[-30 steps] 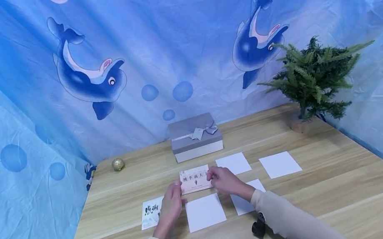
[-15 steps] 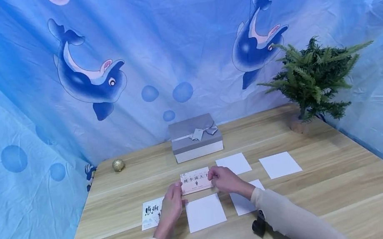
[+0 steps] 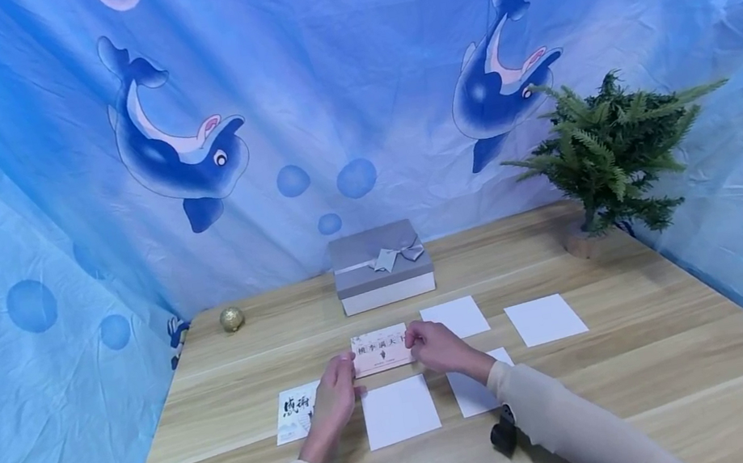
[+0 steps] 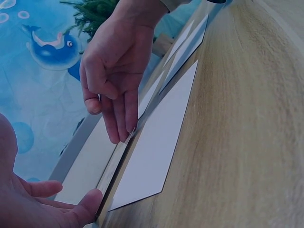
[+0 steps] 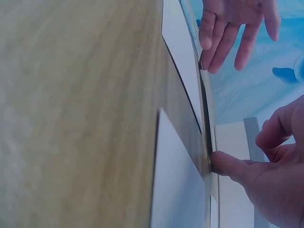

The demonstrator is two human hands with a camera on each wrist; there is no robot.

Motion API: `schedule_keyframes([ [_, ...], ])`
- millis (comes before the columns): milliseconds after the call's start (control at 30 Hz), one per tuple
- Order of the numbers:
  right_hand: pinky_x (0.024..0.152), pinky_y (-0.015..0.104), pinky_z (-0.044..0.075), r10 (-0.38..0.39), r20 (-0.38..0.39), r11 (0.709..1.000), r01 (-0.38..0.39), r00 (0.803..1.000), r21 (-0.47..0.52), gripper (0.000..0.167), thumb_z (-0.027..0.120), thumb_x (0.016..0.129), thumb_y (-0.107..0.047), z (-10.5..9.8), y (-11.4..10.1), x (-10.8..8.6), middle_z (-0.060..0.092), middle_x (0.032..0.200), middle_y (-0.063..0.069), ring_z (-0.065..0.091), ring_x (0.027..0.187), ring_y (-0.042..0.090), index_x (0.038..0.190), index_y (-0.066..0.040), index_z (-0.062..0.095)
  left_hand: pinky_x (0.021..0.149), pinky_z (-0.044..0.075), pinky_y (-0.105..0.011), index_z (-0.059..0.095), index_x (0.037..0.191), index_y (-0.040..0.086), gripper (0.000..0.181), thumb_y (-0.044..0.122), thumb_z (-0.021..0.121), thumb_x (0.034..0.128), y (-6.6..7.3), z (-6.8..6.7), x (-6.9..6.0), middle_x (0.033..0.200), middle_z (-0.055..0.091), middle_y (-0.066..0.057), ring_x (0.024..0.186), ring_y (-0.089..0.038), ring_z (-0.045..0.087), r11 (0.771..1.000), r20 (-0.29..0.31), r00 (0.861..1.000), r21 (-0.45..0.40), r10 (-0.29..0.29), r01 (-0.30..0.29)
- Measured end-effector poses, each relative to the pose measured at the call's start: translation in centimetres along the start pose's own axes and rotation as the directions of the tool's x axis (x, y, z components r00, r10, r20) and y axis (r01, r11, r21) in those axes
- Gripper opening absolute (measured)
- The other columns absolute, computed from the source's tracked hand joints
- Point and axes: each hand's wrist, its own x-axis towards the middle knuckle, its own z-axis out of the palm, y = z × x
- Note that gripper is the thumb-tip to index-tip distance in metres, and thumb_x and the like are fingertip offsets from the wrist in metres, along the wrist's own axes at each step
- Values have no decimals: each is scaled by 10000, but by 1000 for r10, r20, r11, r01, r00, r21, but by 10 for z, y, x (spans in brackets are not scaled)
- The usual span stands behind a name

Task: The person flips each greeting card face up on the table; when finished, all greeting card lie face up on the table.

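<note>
A pale greeting card [image 3: 380,351] printed with a row of Chinese characters faces up in the middle of the head view. My left hand [image 3: 331,398] holds its left edge, thumb on the near side. At its right edge my right hand [image 3: 437,348] pinches the corner area, covering the last character. Both wrist views show this card nearly edge-on, so its height over the table is hard to judge. Just in front lies a blank white card [image 3: 400,413]. A card with black brush lettering [image 3: 292,415] lies left, partly behind my left hand.
More blank cards lie to the right: one behind [image 3: 456,317], one farther right [image 3: 546,318], and one partly under my right forearm [image 3: 476,394]. Behind stand a grey gift box [image 3: 381,267] with a bow, a gold ball [image 3: 231,319] and a small artificial tree [image 3: 612,150].
</note>
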Motion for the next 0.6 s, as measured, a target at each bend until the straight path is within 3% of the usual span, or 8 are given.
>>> schedule_keyframes([
  [600, 648, 269, 426, 38, 9, 999, -38, 999, 8, 135, 505, 823, 7, 1, 3, 0, 556, 807, 11, 509, 730, 158, 916, -39, 592, 887, 526, -438, 456, 1418, 44, 593, 471, 280, 1046, 0, 1, 0, 1317, 543, -228, 943, -269, 675, 1000, 1, 1000, 6, -21, 21],
])
